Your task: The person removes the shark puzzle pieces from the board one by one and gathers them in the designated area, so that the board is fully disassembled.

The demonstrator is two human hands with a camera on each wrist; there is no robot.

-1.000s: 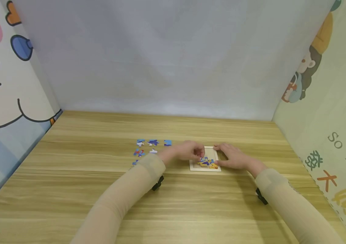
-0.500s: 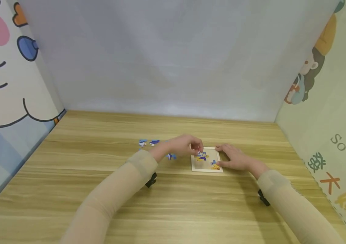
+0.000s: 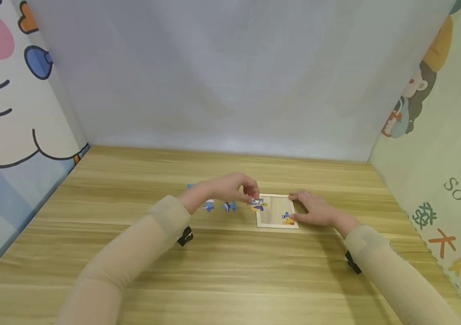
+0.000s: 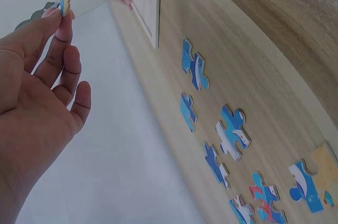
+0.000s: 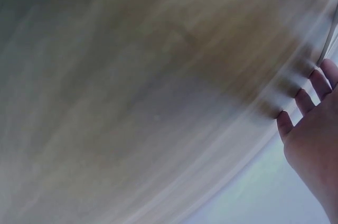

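My left hand [image 3: 234, 186] pinches a blue, yellow and white jigsaw piece [image 3: 259, 206] between thumb and fingertips. In the head view that piece overlaps the left rim of a shallow light-wood puzzle tray [image 3: 277, 226]; the left wrist view shows it raised well off the table. My right hand [image 3: 315, 210] rests at the tray's right side, its fingers at the far right corner and its thumb along the right rim. Yellow and blue puzzle pieces [image 3: 288, 219] lie in the tray's near right corner, beside that thumb. Most of the tray's bare bottom shows.
Left of the tray, several loose jigsaw pieces lie spread on the wooden table, among them a blue one with white [image 4: 233, 131] and a red and blue one [image 4: 265, 197]. My left forearm hides some of them in the head view. A pale curtain [image 3: 230, 90] hangs behind the table.
My left hand has drawn left from over the tray's middle to its left rim, carrying the jigsaw piece away from the corner pieces. My right hand has stayed at the tray's right side.
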